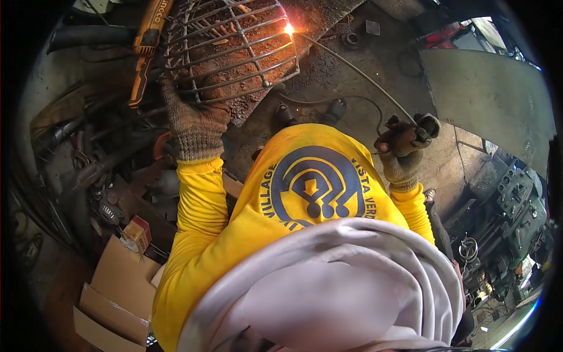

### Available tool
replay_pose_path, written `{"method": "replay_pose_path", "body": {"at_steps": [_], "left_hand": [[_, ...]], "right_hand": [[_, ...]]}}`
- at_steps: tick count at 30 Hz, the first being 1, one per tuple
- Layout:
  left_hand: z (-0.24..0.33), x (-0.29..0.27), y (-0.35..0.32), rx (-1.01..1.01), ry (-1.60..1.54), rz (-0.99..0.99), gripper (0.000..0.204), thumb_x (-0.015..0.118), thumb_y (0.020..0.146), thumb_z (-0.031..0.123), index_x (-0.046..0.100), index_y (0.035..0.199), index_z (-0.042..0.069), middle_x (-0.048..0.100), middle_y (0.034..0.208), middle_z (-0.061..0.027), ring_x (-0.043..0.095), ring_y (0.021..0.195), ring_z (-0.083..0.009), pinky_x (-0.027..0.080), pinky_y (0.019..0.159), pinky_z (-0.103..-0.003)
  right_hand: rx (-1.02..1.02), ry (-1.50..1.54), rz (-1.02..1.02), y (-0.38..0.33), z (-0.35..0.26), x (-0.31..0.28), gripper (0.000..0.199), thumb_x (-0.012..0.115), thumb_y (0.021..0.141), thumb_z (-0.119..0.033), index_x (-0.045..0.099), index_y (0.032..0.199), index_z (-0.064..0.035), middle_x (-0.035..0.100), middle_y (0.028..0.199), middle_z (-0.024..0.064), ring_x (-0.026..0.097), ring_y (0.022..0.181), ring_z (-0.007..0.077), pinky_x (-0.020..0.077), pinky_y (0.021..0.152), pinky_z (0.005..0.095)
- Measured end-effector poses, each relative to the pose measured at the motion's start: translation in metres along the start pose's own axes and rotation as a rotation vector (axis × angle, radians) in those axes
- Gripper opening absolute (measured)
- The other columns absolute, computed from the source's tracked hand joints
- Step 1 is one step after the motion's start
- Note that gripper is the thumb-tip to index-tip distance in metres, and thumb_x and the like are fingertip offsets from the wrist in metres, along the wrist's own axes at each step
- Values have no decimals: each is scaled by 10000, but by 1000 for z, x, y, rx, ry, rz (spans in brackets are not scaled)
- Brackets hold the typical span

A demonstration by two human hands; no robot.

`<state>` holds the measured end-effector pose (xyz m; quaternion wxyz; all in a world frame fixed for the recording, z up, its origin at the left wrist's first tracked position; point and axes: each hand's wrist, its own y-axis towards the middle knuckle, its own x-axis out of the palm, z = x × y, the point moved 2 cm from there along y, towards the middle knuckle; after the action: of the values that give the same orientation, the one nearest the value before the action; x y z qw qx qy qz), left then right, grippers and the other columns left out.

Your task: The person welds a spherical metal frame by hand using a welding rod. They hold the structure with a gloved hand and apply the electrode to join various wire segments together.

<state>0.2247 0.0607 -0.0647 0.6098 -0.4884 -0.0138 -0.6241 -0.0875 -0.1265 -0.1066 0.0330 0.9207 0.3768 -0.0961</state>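
A basket-like cage of welded steel bars (253, 56) lies on a rusty worktable (243, 110) at the upper left. My gloved left hand (198, 114) is closed around its near left end, with the fingertips partly hidden by the bars. Out to the right, my gloved right hand (399, 144) grips a dark electrode holder (424, 130). From the holder a long, thin welding rod (359, 70) slants up and left to the cage's right side. At its tip a bright arc (289, 29) glows against a bar, throwing orange light and a few sparks.
An orange and black angle grinder (148, 47) sits left of the cage. A cable (328, 101) crosses the floor near my feet, and a metal ring (350, 40) lies beyond. Cardboard boxes (117, 276) stand lower left, a large metal sheet (487, 97) at right, green machinery (519, 205) below it.
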Motion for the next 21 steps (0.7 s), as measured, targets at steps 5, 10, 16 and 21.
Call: {"method": "replay_pose_path", "body": {"at_steps": [5, 10, 16, 21], "left_hand": [[2, -7, 7, 34, 6, 12, 302, 512, 975, 364, 662, 1013, 104, 692, 895, -29, 617, 617, -138, 546, 537, -291], [11, -28, 25, -211, 35, -414, 348, 520, 960, 401, 650, 1074, 99, 683, 1016, -102, 663, 805, -206, 589, 633, -382], [17, -36, 36, -560, -94, -654, 360, 516, 960, 411, 639, 1088, 98, 660, 979, -76, 617, 759, -173, 547, 600, -343], [16, -39, 29, -629, -116, -684, 370, 513, 960, 419, 630, 1100, 98, 642, 948, -54, 579, 720, -144, 512, 573, -311]], "right_hand": [[-103, -50, -38, 4, 2, 0, 285, 722, 740, -119, 647, 996, -19, 674, 753, 52, 643, 684, 172, 529, 777, 345], [-74, -253, -95, -1, 20, -5, 402, 700, 812, -93, 505, 1150, 5, 610, 795, 36, 582, 722, 121, 481, 718, 270], [-186, -219, -133, 3, 17, -1, 374, 670, 836, -52, 480, 1146, 34, 589, 749, 42, 566, 663, 115, 466, 638, 247], [-93, -329, -66, -17, 63, -19, 253, 694, 791, -42, 573, 1008, 4, 619, 787, 60, 592, 689, 168, 484, 698, 285]]}}
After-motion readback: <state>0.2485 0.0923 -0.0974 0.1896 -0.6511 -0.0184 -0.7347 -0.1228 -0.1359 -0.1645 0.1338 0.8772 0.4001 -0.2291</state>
